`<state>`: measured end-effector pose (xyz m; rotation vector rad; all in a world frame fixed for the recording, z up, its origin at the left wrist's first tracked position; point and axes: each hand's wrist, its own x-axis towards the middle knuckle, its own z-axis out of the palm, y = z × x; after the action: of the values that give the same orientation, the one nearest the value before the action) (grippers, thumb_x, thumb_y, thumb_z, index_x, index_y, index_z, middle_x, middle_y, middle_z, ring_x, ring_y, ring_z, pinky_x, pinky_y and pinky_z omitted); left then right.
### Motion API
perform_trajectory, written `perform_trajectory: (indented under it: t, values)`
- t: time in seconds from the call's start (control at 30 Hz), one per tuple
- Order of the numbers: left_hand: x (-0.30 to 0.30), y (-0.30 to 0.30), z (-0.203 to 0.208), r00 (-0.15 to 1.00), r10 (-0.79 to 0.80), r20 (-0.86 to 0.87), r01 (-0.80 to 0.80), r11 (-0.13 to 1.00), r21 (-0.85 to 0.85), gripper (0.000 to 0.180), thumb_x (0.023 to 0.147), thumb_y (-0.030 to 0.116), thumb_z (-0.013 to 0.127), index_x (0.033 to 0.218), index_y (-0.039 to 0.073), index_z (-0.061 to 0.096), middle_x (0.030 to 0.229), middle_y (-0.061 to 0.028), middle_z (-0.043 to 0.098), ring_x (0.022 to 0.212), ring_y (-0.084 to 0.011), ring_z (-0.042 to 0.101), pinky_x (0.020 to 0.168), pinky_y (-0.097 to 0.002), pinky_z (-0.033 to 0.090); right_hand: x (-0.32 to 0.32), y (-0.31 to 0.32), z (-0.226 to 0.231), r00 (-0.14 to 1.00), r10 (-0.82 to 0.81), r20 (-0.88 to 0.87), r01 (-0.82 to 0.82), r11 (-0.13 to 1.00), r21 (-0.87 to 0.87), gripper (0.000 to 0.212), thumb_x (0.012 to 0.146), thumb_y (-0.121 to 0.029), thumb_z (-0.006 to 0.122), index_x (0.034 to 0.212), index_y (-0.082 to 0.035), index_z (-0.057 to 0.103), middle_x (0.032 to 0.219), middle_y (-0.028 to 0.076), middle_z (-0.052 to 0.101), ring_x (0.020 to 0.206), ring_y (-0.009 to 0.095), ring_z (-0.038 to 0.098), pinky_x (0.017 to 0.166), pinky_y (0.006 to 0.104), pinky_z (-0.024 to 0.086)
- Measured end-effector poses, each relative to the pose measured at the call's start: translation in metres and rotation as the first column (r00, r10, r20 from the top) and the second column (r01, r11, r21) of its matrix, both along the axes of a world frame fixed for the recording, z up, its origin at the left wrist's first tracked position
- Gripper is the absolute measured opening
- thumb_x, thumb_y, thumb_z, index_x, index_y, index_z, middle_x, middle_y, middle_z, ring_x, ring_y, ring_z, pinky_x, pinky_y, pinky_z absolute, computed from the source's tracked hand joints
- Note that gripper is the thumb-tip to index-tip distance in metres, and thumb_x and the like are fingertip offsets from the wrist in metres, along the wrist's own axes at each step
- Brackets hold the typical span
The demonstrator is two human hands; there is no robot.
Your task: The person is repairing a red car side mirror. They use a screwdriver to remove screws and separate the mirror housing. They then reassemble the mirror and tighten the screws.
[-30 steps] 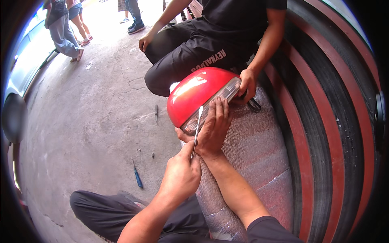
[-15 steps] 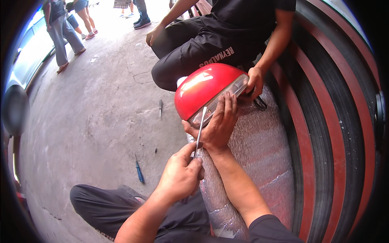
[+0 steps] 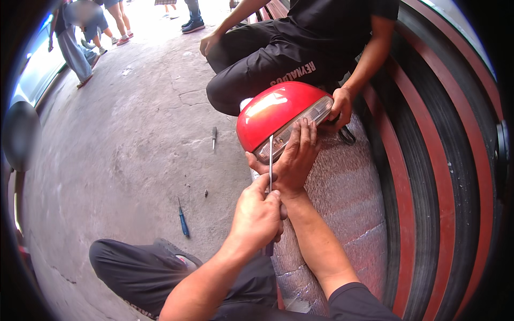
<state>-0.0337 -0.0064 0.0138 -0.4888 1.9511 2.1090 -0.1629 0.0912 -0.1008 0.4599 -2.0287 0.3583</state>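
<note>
A glossy red side mirror cover (image 3: 274, 109) with a clear lamp strip (image 3: 310, 115) along its lower edge rests above a silvery padded sheet. My right hand (image 3: 293, 160) grips its near side, thumb at the left end and fingertips over the strip. In my left hand (image 3: 257, 211) is a flat-blade screwdriver (image 3: 271, 160), its tip at the seam between red shell and strip. The handle is mostly hidden by my fist. A co-worker's hand (image 3: 340, 107) holds the right end of the cover.
On the concrete floor (image 3: 134, 176) to the left lie a blue screwdriver (image 3: 183, 223), a grey-handled screwdriver (image 3: 214, 138) and a small dark piece (image 3: 206, 193). Red and black slats (image 3: 428, 160) of a bench run along the right. People stand at the far left.
My left hand has moved up and to the right, and the screwdriver stands steeper, tip at the seam. The whole scene shifts slightly with the head.
</note>
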Motion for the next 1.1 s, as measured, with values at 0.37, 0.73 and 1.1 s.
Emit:
perform_trajectory:
  t: [0.37, 0.73, 1.1]
  values:
    - [-0.03, 0.028, -0.078, 0.94, 0.149, -0.307, -0.169, 0.985, -0.039, 0.034, 0.098, 0.009, 0.051, 0.13, 0.0, 0.059, 0.078, -0.0089, 0.065, 0.059, -0.0185, 0.064, 0.049, -0.0329, 0.054, -0.013, 0.005, -0.015, 0.989, 0.132, 0.064, -0.125, 0.987, -0.101, 0.118, 0.07, -0.083, 0.071, 0.15, -0.004, 0.038, 0.15, 0.022, 0.043, 0.143, 0.045, 0.039, 0.112, 0.071, 0.029]
    - [-0.008, 0.019, -0.045, 0.978, 0.154, -0.139, -0.12, 0.967, 0.226, 0.044, 0.1, 0.014, 0.063, 0.14, 0.001, 0.05, 0.087, -0.0093, 0.067, 0.065, -0.0147, 0.065, 0.057, -0.0274, 0.055, -0.009, 0.008, -0.009, 0.963, 0.226, 0.144, -0.197, 0.962, -0.19, 0.124, 0.073, -0.082, 0.069, 0.16, -0.007, 0.024, 0.161, 0.025, 0.027, 0.149, 0.051, 0.025, 0.115, 0.0759, 0.017]
    - [-0.01, 0.055, -0.113, 0.845, 0.316, -0.432, -0.282, 0.949, 0.142, 0.041, 0.104, 0.008, 0.05, 0.144, 0.005, 0.046, 0.085, -0.006, 0.065, 0.066, -0.0111, 0.062, 0.06, -0.0255, 0.053, -0.004, 0.011, 0.0, 0.907, 0.383, 0.174, -0.332, 0.906, -0.263, 0.117, 0.067, -0.056, 0.088, 0.154, -0.004, 0.03, 0.157, 0.03, 0.025, 0.147, 0.06, 0.017, 0.118, 0.0734, 0.017]
